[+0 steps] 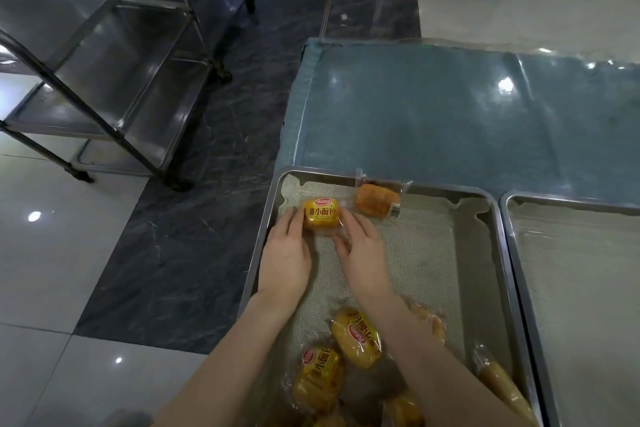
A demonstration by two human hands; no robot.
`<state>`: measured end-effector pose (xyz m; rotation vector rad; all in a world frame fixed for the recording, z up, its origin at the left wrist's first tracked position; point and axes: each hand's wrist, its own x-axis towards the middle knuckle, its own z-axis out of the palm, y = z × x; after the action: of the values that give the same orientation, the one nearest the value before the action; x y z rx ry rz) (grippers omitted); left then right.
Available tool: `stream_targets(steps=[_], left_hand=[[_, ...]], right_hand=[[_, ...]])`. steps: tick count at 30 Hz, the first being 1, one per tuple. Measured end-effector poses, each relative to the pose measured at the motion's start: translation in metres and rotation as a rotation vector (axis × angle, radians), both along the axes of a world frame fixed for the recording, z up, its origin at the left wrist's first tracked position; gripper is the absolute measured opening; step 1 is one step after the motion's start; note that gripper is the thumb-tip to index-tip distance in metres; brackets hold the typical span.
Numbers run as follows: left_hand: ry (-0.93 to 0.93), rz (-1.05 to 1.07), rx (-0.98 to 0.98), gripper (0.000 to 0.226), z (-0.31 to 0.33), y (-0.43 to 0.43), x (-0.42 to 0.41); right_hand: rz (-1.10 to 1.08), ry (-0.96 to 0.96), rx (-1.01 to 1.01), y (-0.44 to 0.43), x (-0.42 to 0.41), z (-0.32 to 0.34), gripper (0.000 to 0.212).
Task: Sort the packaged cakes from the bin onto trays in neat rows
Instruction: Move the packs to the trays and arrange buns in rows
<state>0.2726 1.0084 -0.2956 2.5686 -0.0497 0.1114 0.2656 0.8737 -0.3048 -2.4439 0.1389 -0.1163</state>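
The person is setting a yellow cake (320, 217) down in the far left corner of the tray (491, 253), on the mesh liner (415, 253), with a hand on each side of it. The left hand (287, 253) is laying fairly straight fingers against the packet's left side, pressing rather than gripping. The right hand (363, 253) is reaching to the wrapper's right edge; I cannot tell whether those fingers are pinching the plastic or only nudging it. Just to the right, an orange cake (377, 204) is lying crooked, its wrapper riding up on the tray's far rim, so the first row is only beginning and looks in need of straightening. A pile of cakes (346, 357) is lying loose at the near end of the same tray, under the forearms, waiting to be lined up; no bin is showing. The second tray (571, 288) beside it is holding nothing but its liner. By my reckoning the job is barely starting, with nearly all the rows left to fill.
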Motion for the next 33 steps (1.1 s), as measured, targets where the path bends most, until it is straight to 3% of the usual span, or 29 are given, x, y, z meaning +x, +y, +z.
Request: stream_targets(steps=[4, 8, 13, 16, 19, 23, 27, 30, 33], left_hand=[[-0.078, -0.175, 0.108, 0.058, -0.001, -0.001, -0.007], [0.067, -0.285, 0.240, 0.063, -0.012, 0.002, -0.011], [0.063, -0.270, 0.273, 0.062, -0.006, 0.003, -0.010], [-0.099, -0.196, 0.188, 0.047, 0.011, -0.008, 0.000], [-0.068, -0.171, 0.004, 0.045, 0.029, -0.030, 0.015], [0.090, -0.112, -0.071, 0.058, 0.037, -0.061, 0.040], [0.225, -0.072, -0.201, 0.072, 0.035, -0.078, 0.047], [0.138, -0.064, -0.296, 0.075, 0.033, -0.076, 0.035], [0.006, -0.122, -0.252, 0.056, 0.025, -0.066, 0.018]], right_hand=[[0.105, -0.128, -0.109, 0.000, -0.010, 0.003, 0.054], [0.246, -0.029, -0.237, -0.002, -0.016, 0.001, 0.057], [0.234, -0.022, -0.137, -0.014, -0.016, 0.011, 0.055], [-0.090, -0.064, 0.055, -0.033, -0.010, 0.023, 0.042], [-0.352, 0.021, 0.279, -0.053, 0.004, 0.034, 0.046], [-0.320, 0.133, 0.375, -0.067, 0.023, 0.042, 0.065], [-0.217, 0.153, 0.412, -0.071, 0.026, 0.046, 0.067], [-0.213, 0.068, 0.400, -0.074, 0.013, 0.046, 0.057], [-0.240, 0.036, 0.385, -0.077, -0.006, 0.040, 0.042]])
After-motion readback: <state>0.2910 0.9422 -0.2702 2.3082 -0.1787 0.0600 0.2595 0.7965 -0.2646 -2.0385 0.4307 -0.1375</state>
